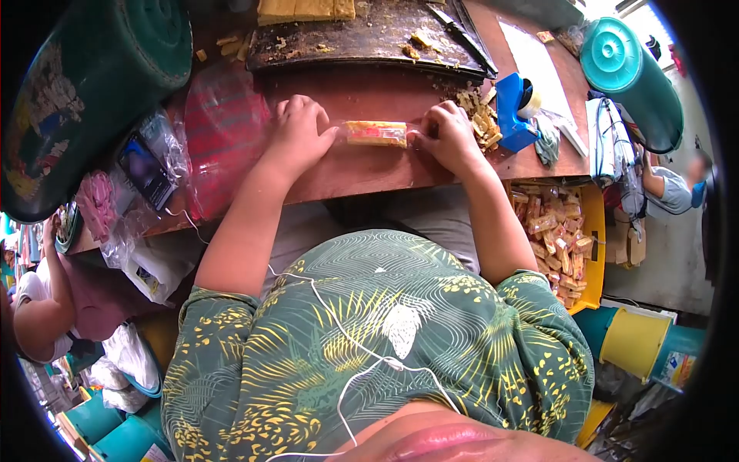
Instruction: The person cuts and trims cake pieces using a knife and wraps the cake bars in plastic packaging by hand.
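From my distant seat I view a yellow rectangular bar in a clear, red-printed wrapper point(376, 133) lying crosswise on a reddish-brown table point(369, 173), between both hands. My left hand point(302, 137), loosely curled, has its thumb at one end; I cannot tell whether it grips. My right hand point(448, 137) pinches the other end, near pale yellow crumbled pieces point(481, 122).
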A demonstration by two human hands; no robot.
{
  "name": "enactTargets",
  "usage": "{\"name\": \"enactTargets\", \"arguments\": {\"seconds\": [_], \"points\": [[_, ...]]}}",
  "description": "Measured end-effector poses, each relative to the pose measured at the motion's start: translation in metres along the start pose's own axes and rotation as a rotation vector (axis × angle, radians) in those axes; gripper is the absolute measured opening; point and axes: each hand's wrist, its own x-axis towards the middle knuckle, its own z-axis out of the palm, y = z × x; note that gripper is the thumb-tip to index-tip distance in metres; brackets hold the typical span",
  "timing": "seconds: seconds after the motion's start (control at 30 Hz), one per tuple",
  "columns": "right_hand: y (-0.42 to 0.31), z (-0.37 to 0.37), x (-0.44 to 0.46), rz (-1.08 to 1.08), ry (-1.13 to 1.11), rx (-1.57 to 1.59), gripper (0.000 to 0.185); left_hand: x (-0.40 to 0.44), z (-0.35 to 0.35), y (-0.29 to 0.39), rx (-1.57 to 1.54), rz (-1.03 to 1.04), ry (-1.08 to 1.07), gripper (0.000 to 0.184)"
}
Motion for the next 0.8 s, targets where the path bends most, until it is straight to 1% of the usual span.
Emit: {"name": "enactTargets", "arguments": {"seconds": [0.1, 0.2, 0.23, 0.27, 0.33, 0.37, 0.43, 0.47, 0.5, 0.6, 0.63, 0.67, 0.73, 0.77, 0.8], "points": [[0.001, 0.006, 0.000, -0.153, 0.129, 0.009, 0.010, 0.004, -0.018, 0.016, -0.053, 0.035, -0.106, 0.007], [-0.001, 0.009, -0.014, -0.268, 0.074, -0.150, 0.018, -0.002, -0.023, 0.021, 0.205, 0.145, -0.255, 0.014], [-0.006, 0.008, -0.022, -0.243, 0.048, -0.165, 0.018, -0.010, -0.020, 0.023, 0.261, 0.212, -0.226, 0.015], [-0.011, 0.005, -0.030, -0.263, 0.019, -0.199, 0.020, -0.019, -0.018, 0.027, 0.264, 0.253, -0.170, 0.013], [-0.018, 0.003, -0.041, -0.245, 0.014, -0.152, 0.022, -0.033, -0.016, 0.030, 0.275, 0.332, -0.061, 0.010], [-0.015, 0.001, -0.036, -0.228, -0.052, -0.146, 0.022, -0.030, -0.015, 0.024, 0.288, 0.346, -0.107, 0.007], [-0.005, -0.006, -0.019, -0.202, -0.152, -0.153, 0.021, -0.001, -0.025, 0.031, 0.296, 0.164, -0.378, 0.006], [-0.010, -0.004, -0.013, -0.177, -0.070, -0.186, 0.016, 0.012, -0.028, 0.035, 0.297, 0.072, -0.510, 0.006], [-0.017, -0.003, -0.010, -0.186, -0.049, -0.232, 0.014, 0.019, -0.026, 0.033, 0.308, 0.104, -0.493, 0.007], [-0.022, 0.004, -0.010, -0.221, 0.008, -0.332, 0.010, 0.006, -0.020, 0.035, 0.403, 0.339, -0.106, 0.009], [-0.024, 0.006, -0.019, -0.251, 0.034, -0.380, 0.012, -0.006, -0.010, 0.029, 0.418, 0.384, -0.088, 0.011], [-0.020, 0.012, -0.029, -0.281, 0.050, -0.350, 0.019, -0.021, -0.001, 0.027, 0.394, 0.364, -0.080, 0.019], [-0.029, 0.018, -0.052, -0.250, 0.102, -0.255, 0.029, -0.039, -0.002, 0.043, 0.229, 0.220, -0.077, 0.036], [-0.033, 0.014, -0.060, -0.190, -0.037, -0.220, 0.046, -0.039, -0.006, 0.051, 0.264, 0.176, -0.089, 0.041], [-0.036, 0.016, -0.067, -0.186, -0.027, -0.206, 0.050, -0.033, 0.001, 0.048, -0.077, 0.050, -0.116, 0.040]]}}
